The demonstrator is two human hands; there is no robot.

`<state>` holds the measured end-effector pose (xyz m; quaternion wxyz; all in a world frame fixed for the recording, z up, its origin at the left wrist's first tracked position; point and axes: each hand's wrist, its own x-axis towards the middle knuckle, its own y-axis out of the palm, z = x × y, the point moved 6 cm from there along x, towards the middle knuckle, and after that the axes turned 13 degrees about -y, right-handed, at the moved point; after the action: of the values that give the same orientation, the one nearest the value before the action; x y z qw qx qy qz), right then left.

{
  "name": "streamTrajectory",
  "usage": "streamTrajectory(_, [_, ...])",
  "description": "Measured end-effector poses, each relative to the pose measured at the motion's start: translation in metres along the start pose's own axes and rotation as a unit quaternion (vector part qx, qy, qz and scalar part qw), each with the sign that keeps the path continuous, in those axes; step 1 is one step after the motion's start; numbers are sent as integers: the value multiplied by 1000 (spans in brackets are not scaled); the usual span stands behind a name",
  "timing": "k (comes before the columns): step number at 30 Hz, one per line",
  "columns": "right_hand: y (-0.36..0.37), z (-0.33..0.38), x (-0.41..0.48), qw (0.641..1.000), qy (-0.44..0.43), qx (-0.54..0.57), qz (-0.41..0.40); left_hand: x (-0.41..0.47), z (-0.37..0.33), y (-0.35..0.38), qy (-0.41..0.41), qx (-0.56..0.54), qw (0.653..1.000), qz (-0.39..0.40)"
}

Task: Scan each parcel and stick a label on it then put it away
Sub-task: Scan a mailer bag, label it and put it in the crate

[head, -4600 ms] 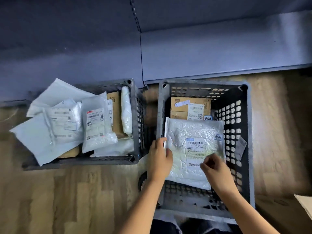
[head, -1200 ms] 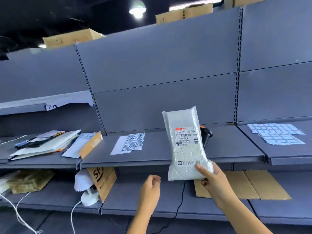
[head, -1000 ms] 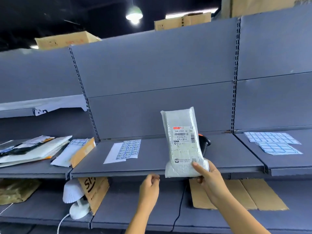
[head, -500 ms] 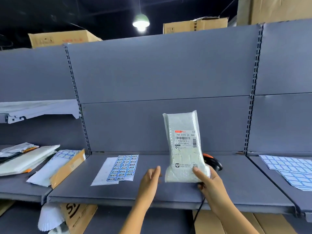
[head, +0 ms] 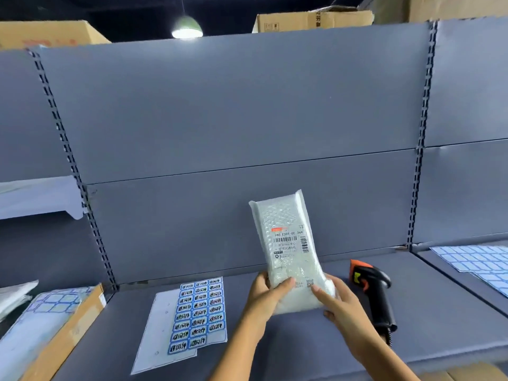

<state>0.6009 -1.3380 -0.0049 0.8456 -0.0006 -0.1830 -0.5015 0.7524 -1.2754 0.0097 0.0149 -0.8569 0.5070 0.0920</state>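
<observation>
A narrow white bubble-wrap parcel with a printed barcode label stands upright over the grey shelf. My left hand grips its lower left edge, thumb across the front. My right hand holds its lower right corner, fingers on the front. A sheet of blue stickers lies flat on the shelf to the left. A black and orange barcode scanner lies on the shelf just right of my right hand.
More blue label sheets lie on the neighbouring shelf at right. A cardboard piece with a label sheet and white mailers sit at far left. Grey back panels rise behind; cardboard boxes top the unit.
The view came up from the floor crates to the shelf. My right hand carried the parcel in upright; in the last half second my left hand took hold of its lower left edge.
</observation>
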Motion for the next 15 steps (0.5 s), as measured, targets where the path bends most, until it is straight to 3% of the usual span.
streamTrajectory(4, [-9, -7, 9, 997, 0, -75, -36, 17, 10, -17, -11, -13, 1000, -4])
streamTrajectory(15, [-24, -21, 11, 988, 13, -146, -58, 33, 32, -35, -38, 12, 999, -4])
